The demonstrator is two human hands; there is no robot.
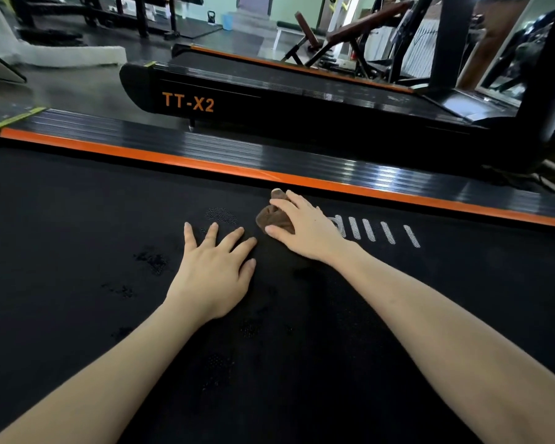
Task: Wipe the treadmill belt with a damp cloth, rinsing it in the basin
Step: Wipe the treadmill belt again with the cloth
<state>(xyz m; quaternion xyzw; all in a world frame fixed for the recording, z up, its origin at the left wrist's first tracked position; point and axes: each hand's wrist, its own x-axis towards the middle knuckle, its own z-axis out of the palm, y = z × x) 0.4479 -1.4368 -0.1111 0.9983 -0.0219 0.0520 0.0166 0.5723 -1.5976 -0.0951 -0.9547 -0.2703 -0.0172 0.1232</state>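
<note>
2 bare hands lie on 1 black belt [77,235]. 1 brown cloth [274,217], bunched up, sits on the belt near its far edge, just short of the orange strip [205,161]. The right hand [305,229] covers the cloth, fingers curled over it and thumb against its near side, gripping it. The left hand [218,270] rests flat beside it, palm down, fingers straight and spread, holding nothing. At least 5 white dashes [388,232] mark the belt right of the cloth. A 2nd treadmill [269,100] stands beyond, lettered "TT-X2" [188,102] in orange.
</note>
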